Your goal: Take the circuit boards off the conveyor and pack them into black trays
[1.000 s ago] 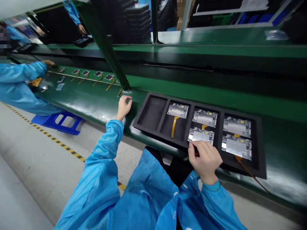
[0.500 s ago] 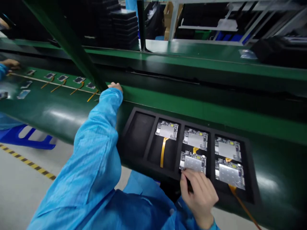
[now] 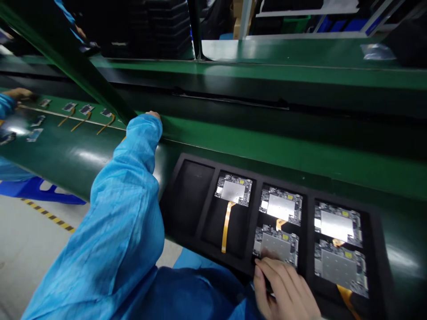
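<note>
My left hand [image 3: 154, 114] reaches out to the green conveyor belt [image 3: 207, 133], mostly hidden behind my blue sleeve [image 3: 133, 178]; its fingers cannot be seen. Closest to me lies a black foam tray [image 3: 207, 218] with several compartments. At the lower circuit board [image 3: 276, 245] in its third compartment, my right hand [image 3: 285, 286] is closed, fingers curled together at the board's bottom edge; what they hold, if anything, is hidden. An orange ribbon cable [image 3: 226, 226] hangs from the single board [image 3: 233, 190] in the second compartment. The leftmost compartment holds nothing.
Several small boards with orange ribbons [image 3: 81, 121] lie along the belt to the left, near another person's hand [image 3: 22, 94]. A slanted green post [image 3: 83, 80] stands close to my left arm. Dark stacked trays [image 3: 167, 31] stand on the far shelf.
My view has shifted, so the tray appears larger and lower. My left sleeve now covers the nearest ribbon board on the belt. My right hand stays at the same board.
</note>
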Available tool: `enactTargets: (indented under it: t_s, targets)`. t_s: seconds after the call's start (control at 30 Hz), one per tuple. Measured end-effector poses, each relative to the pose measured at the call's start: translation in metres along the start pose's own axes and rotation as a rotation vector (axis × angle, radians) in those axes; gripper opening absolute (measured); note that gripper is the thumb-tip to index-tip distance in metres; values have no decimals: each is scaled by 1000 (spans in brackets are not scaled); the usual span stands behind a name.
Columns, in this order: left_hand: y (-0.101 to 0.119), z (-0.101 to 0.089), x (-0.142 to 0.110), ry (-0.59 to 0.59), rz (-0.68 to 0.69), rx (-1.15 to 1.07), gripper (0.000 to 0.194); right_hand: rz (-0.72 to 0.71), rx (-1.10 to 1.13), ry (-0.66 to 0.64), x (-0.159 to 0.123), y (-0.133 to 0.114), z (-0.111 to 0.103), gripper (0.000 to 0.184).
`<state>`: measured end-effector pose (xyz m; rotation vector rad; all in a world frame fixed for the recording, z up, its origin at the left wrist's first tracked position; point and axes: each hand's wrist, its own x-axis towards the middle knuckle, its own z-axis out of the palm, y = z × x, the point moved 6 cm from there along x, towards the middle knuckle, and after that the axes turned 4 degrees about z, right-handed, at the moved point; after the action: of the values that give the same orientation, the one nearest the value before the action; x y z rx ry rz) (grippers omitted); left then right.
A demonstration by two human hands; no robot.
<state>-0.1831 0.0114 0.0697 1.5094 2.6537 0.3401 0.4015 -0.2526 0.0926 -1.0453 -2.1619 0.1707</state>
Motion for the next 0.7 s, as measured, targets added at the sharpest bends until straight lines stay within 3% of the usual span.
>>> enactTargets:
  t_s: [0.07, 0.17, 0.37, 0.7]
  targets:
    - [-1, 1, 2, -34, -136, 46, 60, -12, 3, 6, 0, -1, 0, 13]
    - [6, 0, 2, -37, -190, 47, 61, -21, -3, 8, 1, -2, 0, 12]
    - [17, -2, 8, -34, -162, -6, 58, -2, 2, 35, 5, -3, -1, 10]
    - [6, -7, 9, 24, -135, -14, 62, 24, -14, 71, 2, -4, 2, 12]
